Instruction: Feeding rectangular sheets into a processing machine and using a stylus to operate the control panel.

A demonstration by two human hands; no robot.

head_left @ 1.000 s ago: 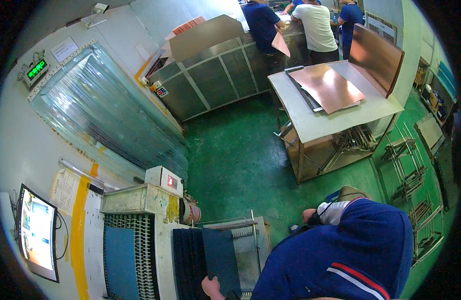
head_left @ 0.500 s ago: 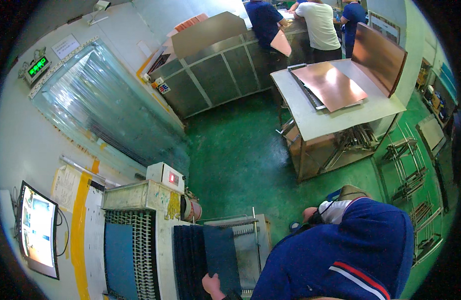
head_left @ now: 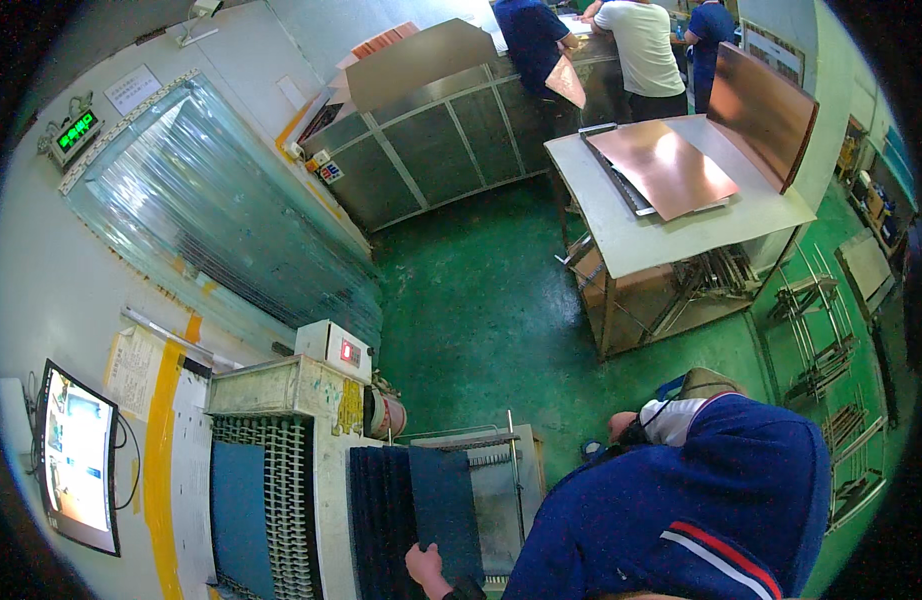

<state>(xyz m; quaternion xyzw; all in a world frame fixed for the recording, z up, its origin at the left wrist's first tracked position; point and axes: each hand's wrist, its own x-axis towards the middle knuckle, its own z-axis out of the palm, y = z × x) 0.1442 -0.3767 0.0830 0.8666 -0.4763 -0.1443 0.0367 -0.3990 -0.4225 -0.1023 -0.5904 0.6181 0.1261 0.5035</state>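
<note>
One dark blue panel (head_left: 446, 500): where's it sitting?

It's resting just right of the dark stack (head_left: 379, 510). Left hand (head_left: 428, 571) is touching its near end, fingers bent; can't tell if it's gripping.

Right hand (head_left: 621, 427)?

Showing near the white sleeve (head_left: 669, 422); can't tell its grip.

Farther left?

Blue sheet (head_left: 239, 520) is lying on the rollers (head_left: 289, 510); control box (head_left: 331, 347) is sitting beyond.
</note>
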